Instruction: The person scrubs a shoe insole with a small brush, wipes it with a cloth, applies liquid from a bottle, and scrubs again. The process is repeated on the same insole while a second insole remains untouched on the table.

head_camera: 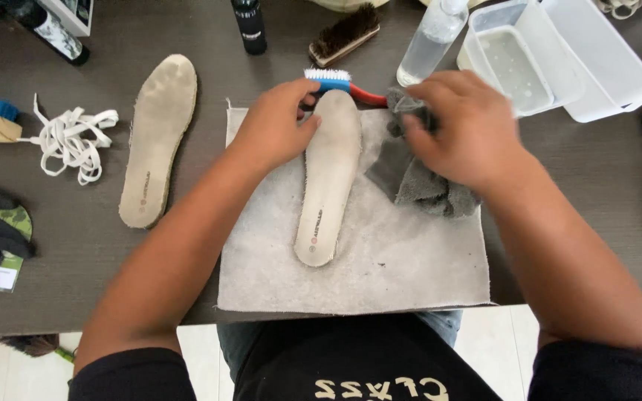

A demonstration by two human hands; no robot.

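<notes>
Nearest us lies the pale grey square cloth mat (380, 275) on the dark table (574, 186). On it rests the long off-white foam insole (328, 178), toe end pressed flat under our left hand (273, 126), fingers spread rather than clasping. Just beside it, our right hand (466, 130) bunches a dark grey rag (417, 182), fingers closed on it. Beyond, touching the insole's tip, lies a white-bristled brush with red-and-blue handle (339, 82).
</notes>
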